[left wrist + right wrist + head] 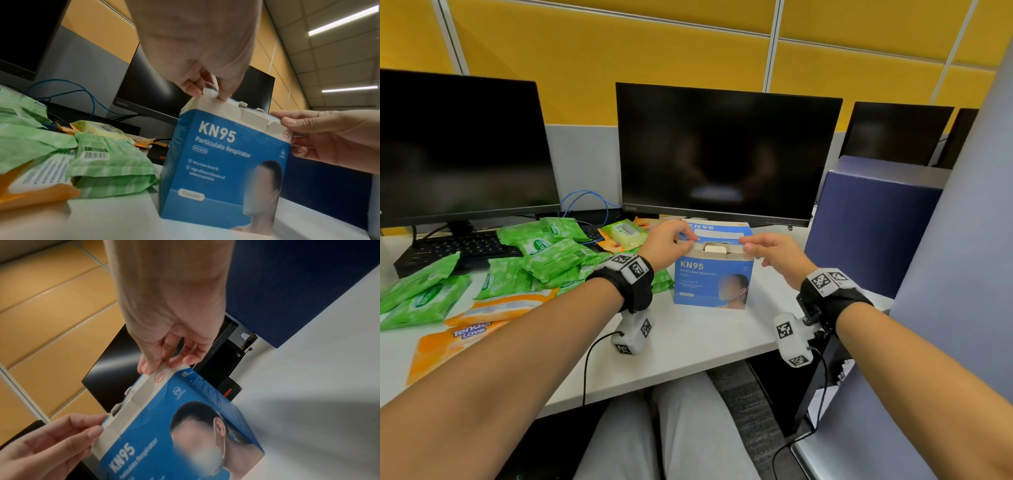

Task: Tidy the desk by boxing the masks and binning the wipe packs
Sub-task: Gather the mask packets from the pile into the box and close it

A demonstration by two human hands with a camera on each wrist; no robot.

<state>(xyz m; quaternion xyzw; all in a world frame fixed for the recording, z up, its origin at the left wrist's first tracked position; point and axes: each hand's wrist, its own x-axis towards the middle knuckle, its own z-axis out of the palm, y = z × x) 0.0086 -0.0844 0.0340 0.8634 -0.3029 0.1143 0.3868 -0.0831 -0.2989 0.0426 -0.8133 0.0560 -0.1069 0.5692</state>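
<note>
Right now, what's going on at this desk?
A person is working on the blue cardboard KN95 mask box, which stands upright on the white desk. The left hand pinches the left end of its top flap and the right hand pinches the right end; the top is open, with white contents showing inside. The green plastic wipe packs and orange wipe packs lie heaped on the desk to the left, not yet binned.

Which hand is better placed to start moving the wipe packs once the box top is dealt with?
Probably the left hand: the green wipe packs lie on its side of the KN95 box. The right hand pinches the box's far corner, with the box between it and the packs.
</note>
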